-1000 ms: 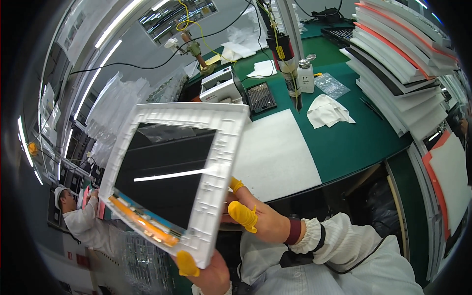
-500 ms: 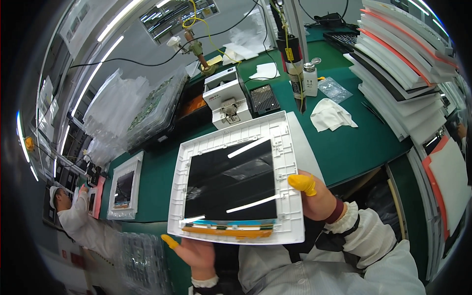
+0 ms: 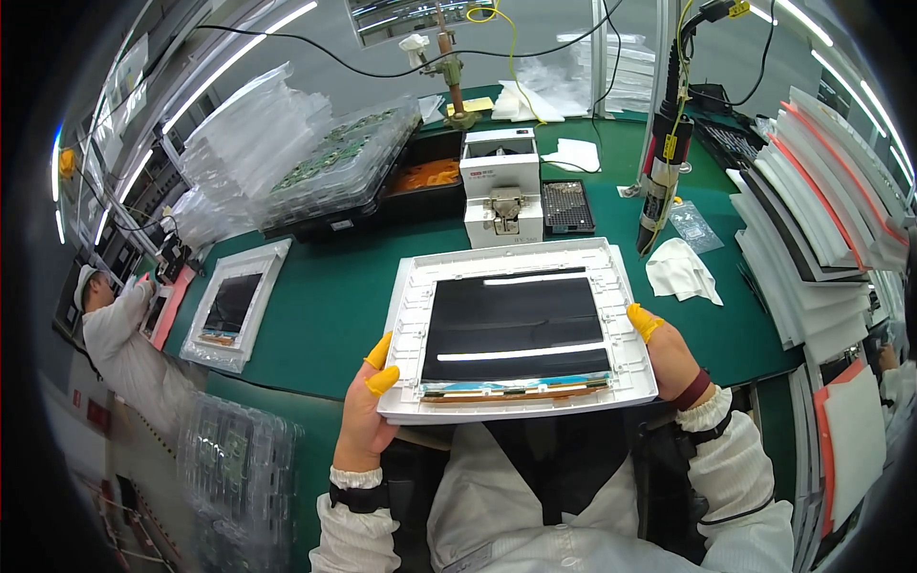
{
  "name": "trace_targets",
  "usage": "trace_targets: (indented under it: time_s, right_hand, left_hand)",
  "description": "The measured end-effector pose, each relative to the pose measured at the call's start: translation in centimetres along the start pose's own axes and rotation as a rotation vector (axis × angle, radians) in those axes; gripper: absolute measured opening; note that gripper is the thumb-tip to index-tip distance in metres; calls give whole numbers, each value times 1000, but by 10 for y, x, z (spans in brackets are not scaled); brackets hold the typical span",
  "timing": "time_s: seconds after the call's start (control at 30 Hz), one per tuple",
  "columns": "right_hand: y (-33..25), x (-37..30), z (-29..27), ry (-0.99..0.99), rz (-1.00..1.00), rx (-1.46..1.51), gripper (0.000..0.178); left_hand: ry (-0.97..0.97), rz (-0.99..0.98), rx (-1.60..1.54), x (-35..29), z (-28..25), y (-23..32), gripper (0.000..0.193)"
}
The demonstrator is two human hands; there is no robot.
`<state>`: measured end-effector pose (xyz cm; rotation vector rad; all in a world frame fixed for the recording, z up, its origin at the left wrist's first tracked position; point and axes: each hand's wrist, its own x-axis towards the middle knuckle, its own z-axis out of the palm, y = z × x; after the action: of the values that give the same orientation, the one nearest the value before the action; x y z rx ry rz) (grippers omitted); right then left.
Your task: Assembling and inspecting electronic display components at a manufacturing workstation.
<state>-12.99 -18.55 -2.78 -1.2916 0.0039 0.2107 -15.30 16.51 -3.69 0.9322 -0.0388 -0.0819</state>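
A white plastic display housing with ribs along its border is held level before me, over the table's near edge. Set inside it is a dark glossy screen panel. An orange flex strip and a blue strip run along the panel's near side. My left hand grips the housing's left edge, with yellow finger cots on its thumb and a finger. On the right edge, my right hand is closed round the rim, a yellow cot showing on its thumb; its other fingers are hidden underneath.
On the green table a second screen housing lies left. Behind are trays of circuit boards, a white machine and a hanging electric screwdriver. Foam sheets stack right, beside a white cloth. A co-worker sits far left.
The housing has tilted down flatter and levelled out. My left hand has moved from below it to grip its left edge. The view has shifted, showing more of the left side.
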Motion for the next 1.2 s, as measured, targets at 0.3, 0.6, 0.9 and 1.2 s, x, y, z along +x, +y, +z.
trace_targets:
  time_s: [0.3, 0.6, 0.9, 1.2]
  right_hand:
    - [13, 17, -15, 124, -83, -561, 19]
    - [4, 15, -11, 161, -97, -945, 18]
    - [11, 21, -9, 267, -281, -1238, 17]
    - [15, 21, -6, 319, -267, -1181, 17]
  left_hand:
    - [62, -134, 214, 27, -7, 2, 54]
    - [183, -98, 685, 31, -2, 2, 45]
    - [207, 58, 933, 39, -15, -4, 38]
    - [265, 76, 947, 38, -14, -7, 37]
